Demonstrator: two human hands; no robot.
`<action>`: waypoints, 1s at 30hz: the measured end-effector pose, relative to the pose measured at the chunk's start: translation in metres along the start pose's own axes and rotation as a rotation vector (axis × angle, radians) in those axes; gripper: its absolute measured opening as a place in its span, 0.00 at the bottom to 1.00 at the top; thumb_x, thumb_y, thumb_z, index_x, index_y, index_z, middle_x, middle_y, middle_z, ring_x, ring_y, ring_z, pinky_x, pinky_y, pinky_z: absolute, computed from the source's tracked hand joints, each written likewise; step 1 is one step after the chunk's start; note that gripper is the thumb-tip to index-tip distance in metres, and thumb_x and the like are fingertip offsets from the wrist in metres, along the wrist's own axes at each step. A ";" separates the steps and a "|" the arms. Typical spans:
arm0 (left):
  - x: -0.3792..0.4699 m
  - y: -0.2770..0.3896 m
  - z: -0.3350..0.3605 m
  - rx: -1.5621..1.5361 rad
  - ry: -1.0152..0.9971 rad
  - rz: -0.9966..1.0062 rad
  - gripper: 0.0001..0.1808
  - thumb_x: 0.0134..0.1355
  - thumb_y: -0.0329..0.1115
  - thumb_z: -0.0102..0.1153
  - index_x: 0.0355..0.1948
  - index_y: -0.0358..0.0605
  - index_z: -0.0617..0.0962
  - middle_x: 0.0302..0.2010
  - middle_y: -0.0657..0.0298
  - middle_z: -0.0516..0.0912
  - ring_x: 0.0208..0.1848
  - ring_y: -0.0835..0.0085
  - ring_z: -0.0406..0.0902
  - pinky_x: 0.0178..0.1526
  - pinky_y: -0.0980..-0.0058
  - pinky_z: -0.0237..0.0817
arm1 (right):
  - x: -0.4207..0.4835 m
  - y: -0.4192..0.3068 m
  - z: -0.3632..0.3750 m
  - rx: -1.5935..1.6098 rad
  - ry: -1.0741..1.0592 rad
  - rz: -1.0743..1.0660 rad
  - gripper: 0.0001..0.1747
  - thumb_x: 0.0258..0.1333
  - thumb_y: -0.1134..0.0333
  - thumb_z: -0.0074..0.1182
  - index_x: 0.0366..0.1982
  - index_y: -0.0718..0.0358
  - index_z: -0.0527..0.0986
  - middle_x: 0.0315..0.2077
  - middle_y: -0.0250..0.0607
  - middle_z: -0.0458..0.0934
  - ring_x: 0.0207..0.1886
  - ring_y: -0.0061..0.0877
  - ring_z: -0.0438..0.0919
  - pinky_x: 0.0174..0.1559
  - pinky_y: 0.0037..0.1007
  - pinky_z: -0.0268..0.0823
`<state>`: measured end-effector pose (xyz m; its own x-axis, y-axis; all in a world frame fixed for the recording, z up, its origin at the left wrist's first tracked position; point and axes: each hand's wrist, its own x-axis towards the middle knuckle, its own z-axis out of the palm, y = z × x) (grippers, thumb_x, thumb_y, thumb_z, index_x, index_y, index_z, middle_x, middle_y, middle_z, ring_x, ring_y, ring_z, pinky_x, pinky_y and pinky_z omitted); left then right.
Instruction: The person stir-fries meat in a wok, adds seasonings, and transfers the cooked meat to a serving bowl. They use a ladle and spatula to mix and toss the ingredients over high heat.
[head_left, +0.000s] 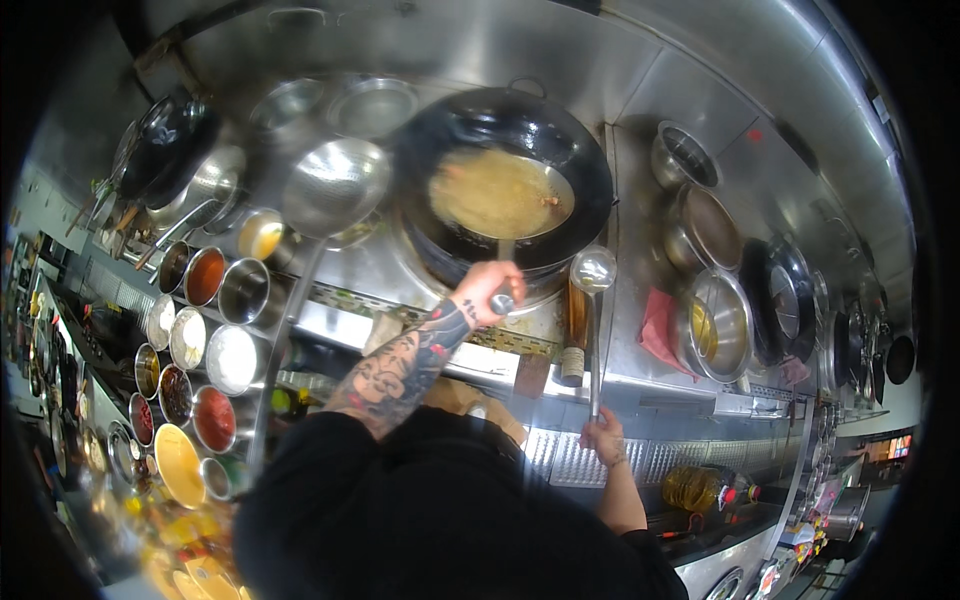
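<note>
My left hand (489, 291) is closed around the handle of a large black wok (517, 124). Pale, cloudy, bubbling liquid (495, 191) fills the wok's middle, with a few small brown bits at its right side. My right hand (604, 437) grips the lower end of a long metal ladle (596, 345). The ladle's round bowl points away from me, just right of the wok's near rim. Close beside the ladle stands a brown wooden-looking handle or roller (574, 330). To the wok's left rests a big perforated skimmer (339, 184), its handle toward me.
Several metal tubs of seasonings, among them a white powder (231, 360) and a red sauce (214, 420), line the left. On the right counter are a steel bowl with yellow liquid (724, 322), a red cloth (661, 330) and stacked pans. Oil bottles (694, 487) lie lower right.
</note>
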<state>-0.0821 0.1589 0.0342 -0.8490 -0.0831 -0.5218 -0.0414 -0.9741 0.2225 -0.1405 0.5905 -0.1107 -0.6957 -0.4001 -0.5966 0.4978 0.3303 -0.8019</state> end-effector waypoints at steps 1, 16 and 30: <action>-0.012 0.006 -0.001 0.162 -0.028 0.097 0.09 0.62 0.24 0.49 0.25 0.43 0.66 0.21 0.64 0.69 0.20 0.74 0.67 0.24 0.76 0.62 | -0.004 -0.016 -0.001 0.060 -0.119 0.046 0.32 0.55 0.79 0.55 0.63 0.69 0.63 0.24 0.43 0.79 0.22 0.29 0.80 0.23 0.29 0.74; -0.048 0.099 -0.066 0.523 0.148 -0.032 0.09 0.63 0.25 0.48 0.25 0.41 0.67 0.21 0.66 0.69 0.18 0.78 0.68 0.20 0.80 0.62 | -0.055 -0.109 0.066 0.425 -0.127 -0.279 0.22 0.50 0.84 0.46 0.49 0.68 0.67 0.20 0.43 0.72 0.13 0.23 0.67 0.13 0.25 0.63; -0.028 0.122 -0.085 0.386 0.089 -0.216 0.07 0.62 0.23 0.52 0.27 0.36 0.69 0.19 0.64 0.70 0.17 0.76 0.67 0.19 0.77 0.63 | -0.080 -0.171 0.132 0.209 -0.125 -0.271 0.20 0.56 0.79 0.55 0.52 0.71 0.70 0.26 0.40 0.78 0.16 0.20 0.72 0.17 0.22 0.62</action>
<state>-0.0190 0.0246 0.0061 -0.7510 0.0795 -0.6555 -0.4211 -0.8223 0.3828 -0.1016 0.4536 0.0704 -0.7545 -0.5547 -0.3507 0.4082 0.0219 -0.9126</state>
